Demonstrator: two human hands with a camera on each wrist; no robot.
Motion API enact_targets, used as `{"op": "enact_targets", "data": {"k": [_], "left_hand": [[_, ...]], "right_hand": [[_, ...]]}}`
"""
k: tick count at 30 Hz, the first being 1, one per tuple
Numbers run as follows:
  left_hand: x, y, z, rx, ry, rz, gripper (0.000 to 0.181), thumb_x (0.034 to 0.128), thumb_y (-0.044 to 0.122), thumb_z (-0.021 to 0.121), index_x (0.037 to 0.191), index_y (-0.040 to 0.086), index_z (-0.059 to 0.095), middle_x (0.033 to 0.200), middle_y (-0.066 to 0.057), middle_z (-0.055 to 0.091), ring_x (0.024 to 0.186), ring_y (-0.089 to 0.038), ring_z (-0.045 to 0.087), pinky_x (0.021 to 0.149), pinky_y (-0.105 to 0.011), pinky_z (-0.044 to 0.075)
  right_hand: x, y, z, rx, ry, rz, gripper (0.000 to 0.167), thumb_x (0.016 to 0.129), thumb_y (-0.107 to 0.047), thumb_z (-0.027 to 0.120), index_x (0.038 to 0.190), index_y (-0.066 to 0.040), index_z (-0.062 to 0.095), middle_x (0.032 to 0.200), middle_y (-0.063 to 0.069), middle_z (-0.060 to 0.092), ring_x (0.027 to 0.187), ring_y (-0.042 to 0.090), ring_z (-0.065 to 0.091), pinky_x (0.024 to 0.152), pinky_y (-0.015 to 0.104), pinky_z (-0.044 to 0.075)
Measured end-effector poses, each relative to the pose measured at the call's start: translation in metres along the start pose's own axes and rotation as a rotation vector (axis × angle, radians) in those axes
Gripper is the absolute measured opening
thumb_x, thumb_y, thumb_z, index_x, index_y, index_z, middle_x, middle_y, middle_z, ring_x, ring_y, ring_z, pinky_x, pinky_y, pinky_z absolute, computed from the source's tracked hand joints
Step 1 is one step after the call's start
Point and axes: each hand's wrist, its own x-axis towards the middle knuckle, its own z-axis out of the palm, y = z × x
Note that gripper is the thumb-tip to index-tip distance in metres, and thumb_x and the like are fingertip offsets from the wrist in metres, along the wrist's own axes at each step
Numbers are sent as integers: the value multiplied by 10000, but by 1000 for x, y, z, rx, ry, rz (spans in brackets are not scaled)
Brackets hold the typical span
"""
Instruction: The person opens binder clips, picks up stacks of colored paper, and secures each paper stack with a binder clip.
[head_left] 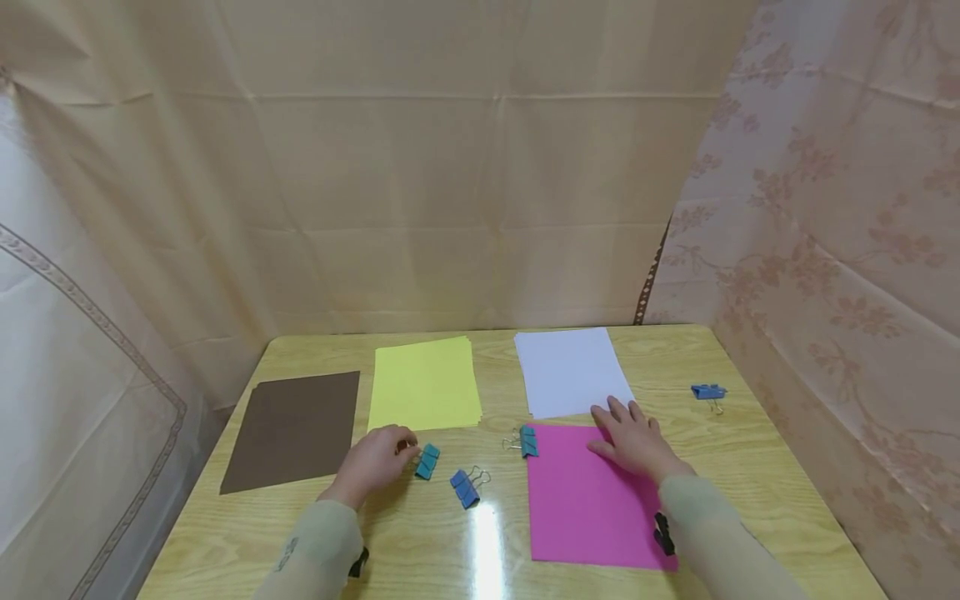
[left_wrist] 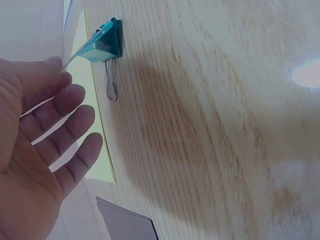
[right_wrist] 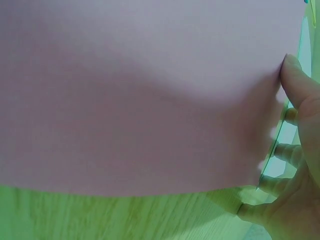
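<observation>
My left hand (head_left: pixel 378 458) pinches one wire handle of a teal binder clip (left_wrist: pixel 102 42) between thumb and index finger. The clip's other wire loop hangs toward the wood, and the remaining fingers are loosely bent. My right hand (head_left: pixel 633 442) lies spread over the far right part of a pink paper stack (head_left: pixel 585 517). In the right wrist view its thumb (right_wrist: pixel 300 82) touches the edge of the pink paper, and the other fingers reach past that edge. Another teal binder clip (head_left: pixel 529 442) grips the pink stack's far left corner.
A blue binder clip (head_left: pixel 466 489) lies between the hands, and another blue clip (head_left: pixel 708 392) sits at the far right. Brown paper (head_left: pixel 296 429), yellow paper (head_left: pixel 423 385) and white paper (head_left: pixel 573 371) are spread on the wooden table (head_left: pixel 420 550). Curtains (head_left: pixel 465 167) stand behind it.
</observation>
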Motion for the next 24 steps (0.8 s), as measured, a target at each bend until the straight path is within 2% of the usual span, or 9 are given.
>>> {"op": "enact_targets", "data": {"k": [9, 24], "left_hand": [[0, -2, 0, 20, 30, 23, 70, 955, 175, 737, 919, 116, 728, 874, 51, 661, 792, -113, 596, 764, -389, 552], [1, -10, 4, -5, 42, 44, 84, 951, 114, 730, 881, 149, 699, 858, 42, 637, 787, -120, 565, 740, -362, 527]], "right_hand": [[-2, -2, -2, 13, 3, -10, 691, 1019, -440, 602, 1554, -54, 400, 1613, 301, 256, 1444, 634, 163, 1056, 823, 186], [-1, 0, -1, 19, -9, -5, 696, 1017, -442, 604, 1555, -52, 397, 1615, 302, 251, 1443, 638, 159, 1047, 832, 180]]}}
